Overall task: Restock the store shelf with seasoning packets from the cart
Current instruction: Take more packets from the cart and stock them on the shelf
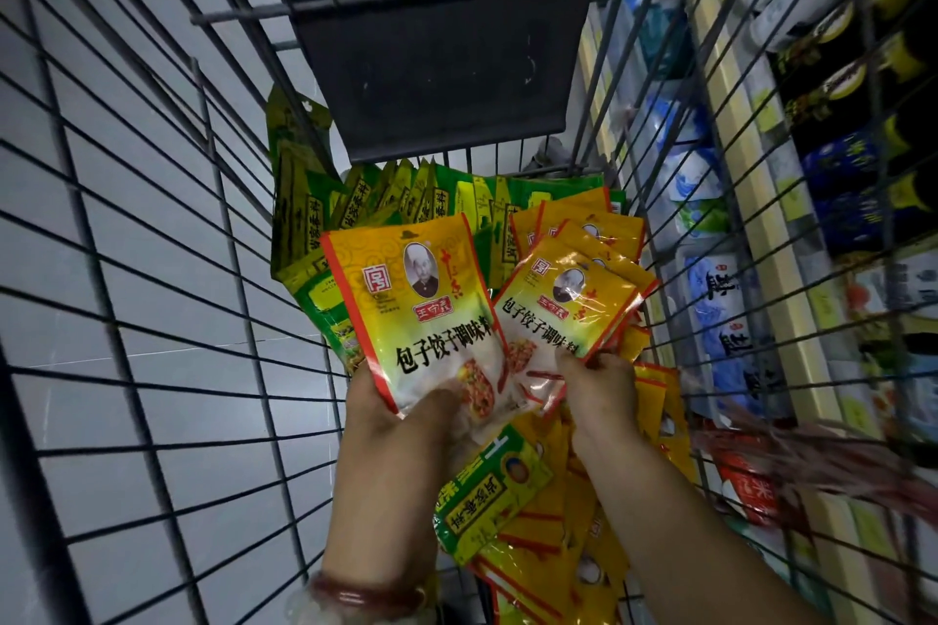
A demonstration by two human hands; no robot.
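I look down into a wire cart (152, 228) holding many seasoning packets. My left hand (401, 421) grips the bottom of a yellow packet (421, 305) with a red border and a portrait, held upright over the pile. Beside it, my right hand (599, 396) pinches the lower edge of a fanned bunch of the same yellow packets (568, 305). Green packets (355, 203) lie stacked at the cart's far end, and more yellow packets (558, 548) and a green one (487, 492) lie under my forearms.
The cart's dark fold-down seat flap (441, 66) stands at the far end. Store shelves (751, 198) run along the right, stocked with blue-and-white bags (721, 320), dark bottles (852, 81) and red packages (751, 487). Grey floor tiles (127, 371) show through the left side.
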